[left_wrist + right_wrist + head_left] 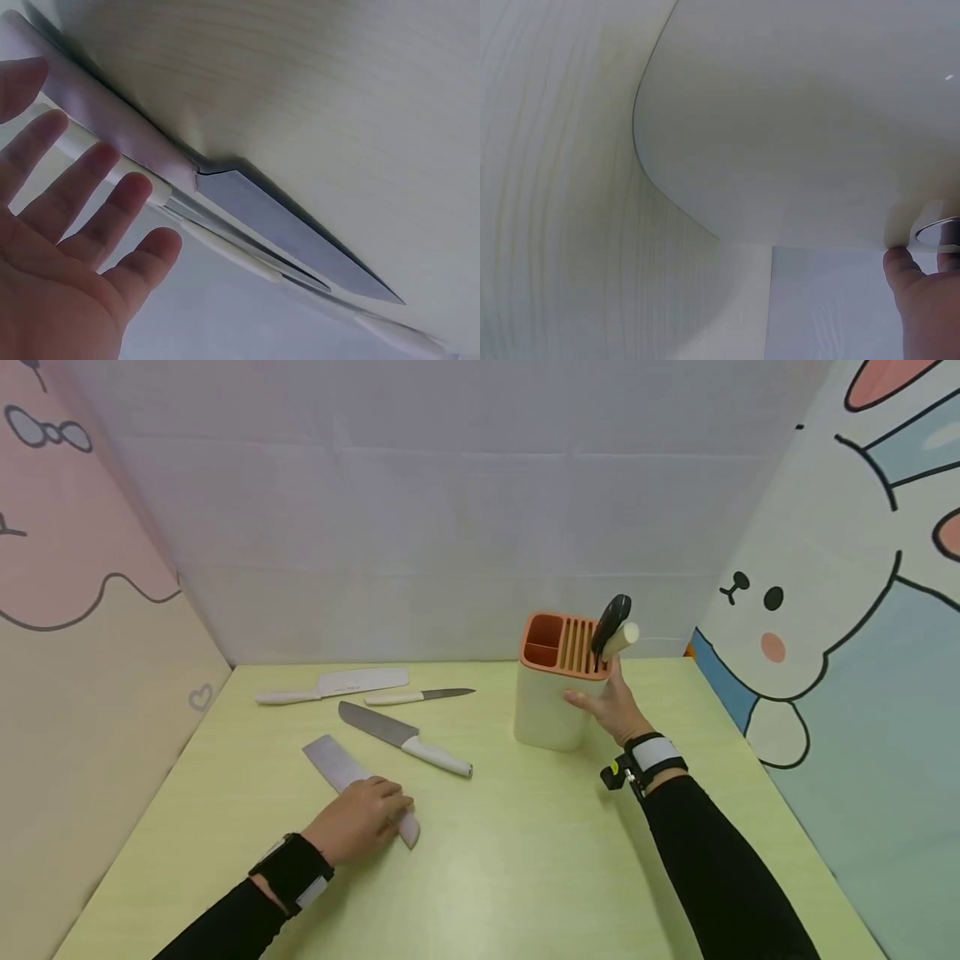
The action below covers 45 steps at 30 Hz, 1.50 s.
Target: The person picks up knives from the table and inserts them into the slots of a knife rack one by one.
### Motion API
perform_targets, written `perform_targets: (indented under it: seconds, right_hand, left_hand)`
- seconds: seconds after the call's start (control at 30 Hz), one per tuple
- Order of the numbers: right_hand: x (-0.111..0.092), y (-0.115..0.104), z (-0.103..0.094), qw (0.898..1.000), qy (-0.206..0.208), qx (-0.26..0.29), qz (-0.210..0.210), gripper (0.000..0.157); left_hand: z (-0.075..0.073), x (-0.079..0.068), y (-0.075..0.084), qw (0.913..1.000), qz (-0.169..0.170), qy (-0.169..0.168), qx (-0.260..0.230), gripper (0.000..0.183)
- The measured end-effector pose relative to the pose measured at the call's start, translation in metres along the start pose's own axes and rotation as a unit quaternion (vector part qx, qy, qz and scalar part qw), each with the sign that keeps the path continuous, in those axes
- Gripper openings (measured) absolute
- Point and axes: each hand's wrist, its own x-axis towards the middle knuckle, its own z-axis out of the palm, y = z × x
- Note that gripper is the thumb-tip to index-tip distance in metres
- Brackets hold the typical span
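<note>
My left hand [360, 821] is over the pale handle of a broad-bladed kitchen knife [333, 762] lying on the table. In the left wrist view its fingers [101, 165] are spread beside the knife handle [124, 127], not wrapped round it. With my right hand [618, 710] I grip the upper right side of a white knife block [543, 714], thumb across the front. The block has an orange slotted top; a black-handled tool [615, 617] and a cream handle [622, 640] stick out of it. In the right wrist view, the block's white wall [780, 135] fills much of the picture.
Beyond my left hand lie a white-handled chef's knife [438, 757], a small paring knife [397, 698] and a cleaver [363, 682]. The pale wooden table [495, 877] meets a white back wall [450, 527]. Cartoon-printed side panels [862, 693] stand left and right.
</note>
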Motion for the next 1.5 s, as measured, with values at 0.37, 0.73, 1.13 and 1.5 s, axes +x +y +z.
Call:
perform_targets:
  seconds: [0.37, 0.73, 1.13, 1.5]
  right_hand:
    - [0.002, 0.002, 0.000, 1.000, -0.005, 0.001, 0.006, 0.102]
    - [0.001, 0.003, -0.001, 1.000, -0.002, 0.003, 0.008, 0.103]
    - [0.002, 0.002, 0.000, 1.000, -0.004, 0.005, 0.014, 0.102]
    - [0.002, 0.004, -0.001, 1.000, -0.001, 0.005, 0.015, 0.103]
  left_hand:
    - [0.000, 0.007, -0.004, 0.9992, 0.029, -0.025, 0.009, 0.029]
    - [0.004, 0.014, -0.004, 0.9984, 0.037, -0.031, 0.031, 0.028]
    - [0.010, 0.013, -0.005, 0.9960, 0.056, -0.036, 0.059, 0.033]
    - [-0.004, 0.011, -0.005, 0.9979, 0.060, -0.014, 0.022, 0.033]
